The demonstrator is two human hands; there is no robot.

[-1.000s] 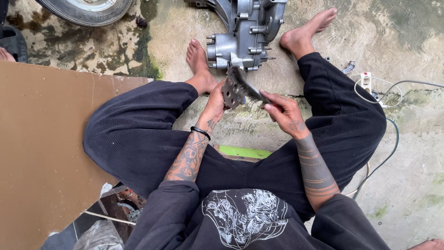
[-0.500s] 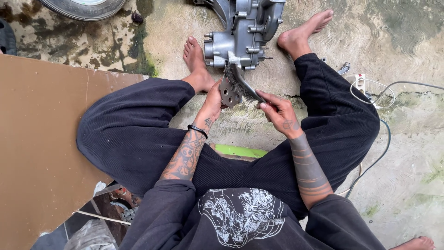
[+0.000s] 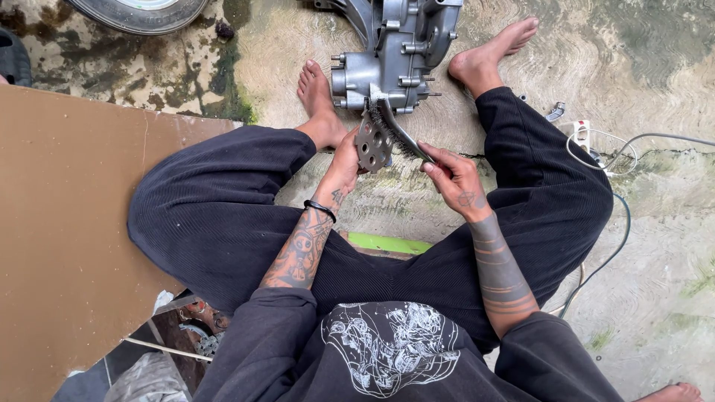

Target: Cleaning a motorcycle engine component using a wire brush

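Left hand (image 3: 344,160) grips a perforated metal plate (image 3: 372,143); right hand (image 3: 454,177) grasps a wire brush (image 3: 395,126) laid against it, beside the engine casing (image 3: 395,56).

Grey perforated metal plate (image 3: 372,144), tilted upright, held off ground; dark wire brush (image 3: 398,128) against its edge.
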